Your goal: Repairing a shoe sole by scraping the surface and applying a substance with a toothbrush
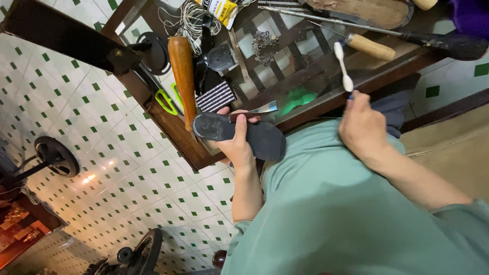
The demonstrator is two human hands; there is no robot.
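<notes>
Green cloth of the person's shirt [326, 214] is filling the near view. Above it, the left hand [235, 145] is gripping a black shoe sole [239, 133], fingers wrapped around it, just at the table [175, 133] edge. The right hand [362, 127] is pinching a white toothbrush [343, 66], fingers pressed together on its handle. Farther off, a wooden handle [182, 71], green scissors [165, 102] and a thread tangle [191, 20] are lying on the table.

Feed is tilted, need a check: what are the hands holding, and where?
Left hand grips the black shoe sole at mid-length; right hand holds the white toothbrush by its handle end.
</notes>
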